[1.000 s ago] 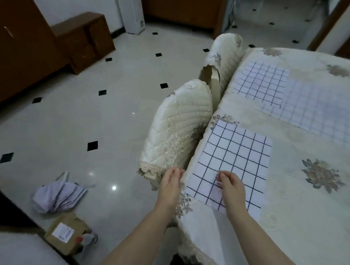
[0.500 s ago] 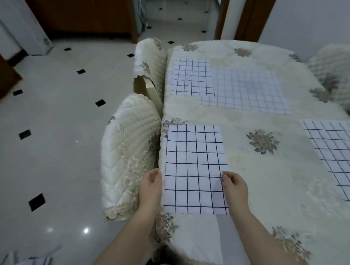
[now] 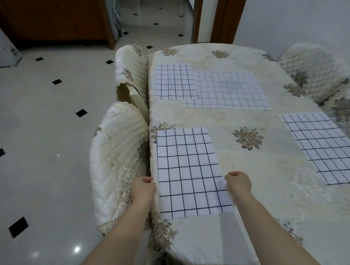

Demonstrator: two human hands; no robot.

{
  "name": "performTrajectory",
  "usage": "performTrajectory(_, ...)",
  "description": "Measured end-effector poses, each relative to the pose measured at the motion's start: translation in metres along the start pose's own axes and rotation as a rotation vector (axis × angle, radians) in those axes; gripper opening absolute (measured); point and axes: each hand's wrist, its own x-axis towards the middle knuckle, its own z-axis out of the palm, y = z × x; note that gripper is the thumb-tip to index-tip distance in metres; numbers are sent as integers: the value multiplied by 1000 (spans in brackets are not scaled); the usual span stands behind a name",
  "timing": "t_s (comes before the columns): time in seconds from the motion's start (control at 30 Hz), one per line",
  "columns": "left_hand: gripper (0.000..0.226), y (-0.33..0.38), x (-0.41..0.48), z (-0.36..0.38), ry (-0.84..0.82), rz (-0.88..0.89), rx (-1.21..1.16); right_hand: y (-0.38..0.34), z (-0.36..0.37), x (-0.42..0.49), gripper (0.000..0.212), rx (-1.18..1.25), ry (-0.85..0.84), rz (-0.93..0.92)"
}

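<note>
**A:** Both hands are on it! The left hand [image 3: 143, 190] pinches the left edge of the checked mat [image 3: 187, 171], and the right hand [image 3: 238, 184] pinches the right edge, fingers curled.

**B:** And the mat itself?

**A:** Flat on the table [image 3: 251, 175], tight to its left edge beside the chair [image 3: 115, 158], long axis running straight away from the person. The hands are level and equally near. Nothing sits on it.

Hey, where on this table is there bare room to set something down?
Bare tablecloth lies between the near checked placemat and the right placemat, around the floral motif; also a strip before the far placemats. Crowded: the left hand and right hand grip the near checked placemat's edges.
</note>
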Motion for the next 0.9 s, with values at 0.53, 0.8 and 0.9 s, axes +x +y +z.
performTrajectory(0.53, 21, -7, -3, 13, 7, 73, 113, 5, 0, 9, 12, -200, -130, 76)
performTrajectory(0.8, 23, -9, 14, 23, 59, 110, 106, 3, 1, 11, 17, -189, -122, 11)
performTrajectory(0.9, 22, -3, 18, 25, 80, 113, 108, 1, 0, 13, 18, -178, -120, 5)
